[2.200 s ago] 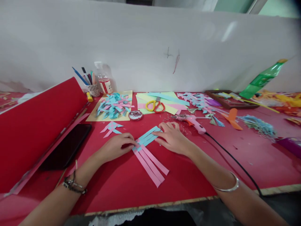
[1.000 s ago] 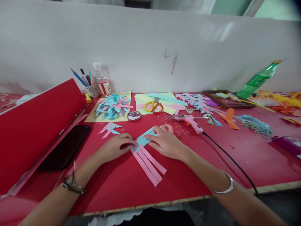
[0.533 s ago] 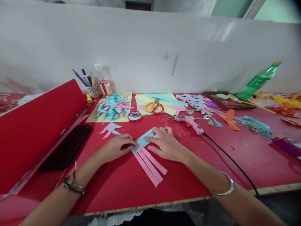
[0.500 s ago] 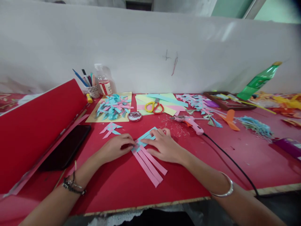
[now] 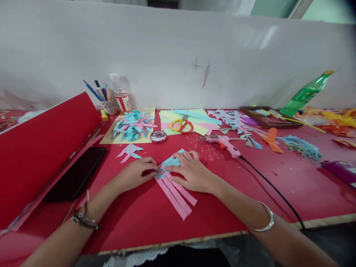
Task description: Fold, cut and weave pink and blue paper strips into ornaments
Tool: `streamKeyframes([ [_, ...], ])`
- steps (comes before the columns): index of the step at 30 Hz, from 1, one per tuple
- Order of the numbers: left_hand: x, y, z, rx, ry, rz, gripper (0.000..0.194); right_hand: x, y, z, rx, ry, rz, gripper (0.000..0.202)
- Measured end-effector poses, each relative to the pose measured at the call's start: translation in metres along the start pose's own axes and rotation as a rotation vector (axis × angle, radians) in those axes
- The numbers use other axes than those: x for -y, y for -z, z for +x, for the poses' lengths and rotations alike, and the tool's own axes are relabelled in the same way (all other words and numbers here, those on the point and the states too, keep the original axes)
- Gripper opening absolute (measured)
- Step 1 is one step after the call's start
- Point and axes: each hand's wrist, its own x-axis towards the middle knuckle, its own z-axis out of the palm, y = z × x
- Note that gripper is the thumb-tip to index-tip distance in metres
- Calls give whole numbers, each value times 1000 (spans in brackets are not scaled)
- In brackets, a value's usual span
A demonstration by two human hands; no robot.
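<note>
Pink and light-blue paper strips (image 5: 172, 193) are interlaced into a small checkered weave on the red table in front of me. Three pink tails run toward the lower right, while blue tails extend to the upper right. My left hand (image 5: 140, 172) is closed in a pinch, thumb and index finger at the weave's left edge. My right hand (image 5: 191, 171) lies over the blue tails with its fingers spread, holding them against the table; part of the strips is hidden beneath it. A finished-looking woven paper fish (image 5: 130, 152) lies just beyond my left hand.
A pink glue gun (image 5: 224, 144) with a black cord lies to the right. Behind are scissors (image 5: 182, 125), a round tin (image 5: 158, 136) and a pile of woven paper pieces (image 5: 132, 126). A black phone (image 5: 76, 174) and a red board (image 5: 47, 155) are left; a green bottle (image 5: 307, 92) leans right.
The view has shifted very slightly. Both hands stay at the woven strips in nearly the same pose, with no clear change in the paper.
</note>
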Motion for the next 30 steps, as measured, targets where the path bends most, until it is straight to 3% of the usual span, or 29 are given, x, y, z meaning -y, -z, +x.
streamKeyframes([
  [7, 0, 0, 0, -6, 25, -44, 25, -15, 2, -1, -62, -169, -88, 37],
  [14, -13, -14, 4, -149, 237, 30, 34, -24, 7, -1, -209, -222, -193, 35],
  [18, -26, -13, 12, -125, 388, 20, 23, -26, 10, -4, -264, -223, -223, 35],
  [22, -31, -8, 18, -30, 501, 64, 15, -29, 13, -5, -324, -233, -225, 35],
  [25, -31, -6, 18, 22, 493, 86, 21, -30, 16, -5, -365, -243, -214, 34],
  [30, -32, 11, 11, -36, 423, 122, 22, -27, 20, -6, -493, -252, -175, 31],
])
